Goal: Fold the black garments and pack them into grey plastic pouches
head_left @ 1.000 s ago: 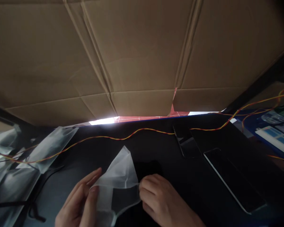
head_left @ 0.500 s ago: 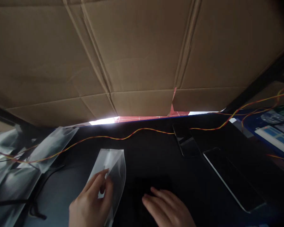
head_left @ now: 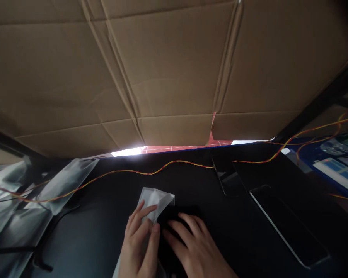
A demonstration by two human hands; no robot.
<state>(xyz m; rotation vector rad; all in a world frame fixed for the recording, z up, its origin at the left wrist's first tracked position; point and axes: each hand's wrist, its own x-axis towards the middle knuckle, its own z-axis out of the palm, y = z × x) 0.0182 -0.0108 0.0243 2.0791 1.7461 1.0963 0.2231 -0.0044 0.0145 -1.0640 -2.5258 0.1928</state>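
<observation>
A translucent plastic bag (head_left: 154, 196) stands up from the dark tabletop, its top end folded over to the right. My left hand (head_left: 139, 247) grips it, with thumb and fingers around its near part. Right beside it, my right hand (head_left: 193, 243) reaches in with fingers spread and bent downward. Under those fingers lies a very dark item (head_left: 169, 251), blacker than the table; its kind and outline cannot be made out. The bag's lower end is hidden behind my left hand.
Several more plastic bags (head_left: 60, 185) and a black cord (head_left: 58, 222) lie at left. Two phones, a smaller one (head_left: 227, 179) and a larger one (head_left: 287, 224), rest at right. A red-yellow twisted wire (head_left: 162, 168) crosses the back, before a cardboard sheet (head_left: 174, 69).
My left hand and the bag have moved right, and the bag's top has folded over. My right hand has shifted slightly left and forward, its fingers spreading wider.
</observation>
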